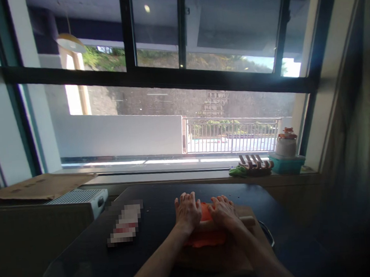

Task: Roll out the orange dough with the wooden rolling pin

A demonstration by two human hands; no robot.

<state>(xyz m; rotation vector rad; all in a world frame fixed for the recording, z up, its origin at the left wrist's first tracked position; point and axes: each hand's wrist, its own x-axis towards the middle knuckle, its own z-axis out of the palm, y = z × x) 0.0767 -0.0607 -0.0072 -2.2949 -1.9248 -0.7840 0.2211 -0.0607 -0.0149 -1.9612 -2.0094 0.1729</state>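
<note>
Both my hands lie side by side on a wooden rolling pin [248,221] near the table's front. My left hand [186,211] rests flat on it with fingers stretched out and apart. My right hand [223,211] also lies flat on it, fingers extended. Under the pin is a flat sheet of orange dough [207,239], showing between my hands and in front of my wrists. The dough sits on a wooden board [220,258] on the dark table [157,199]. My hands and forearms hide the middle of the pin.
A blurred-out white and red packet [126,224] lies left of the board. A white appliance [81,200] and cardboard [39,186] are at the far left. On the window sill stand a small rack [253,164] and a teal box [287,164] under a white jar [286,146].
</note>
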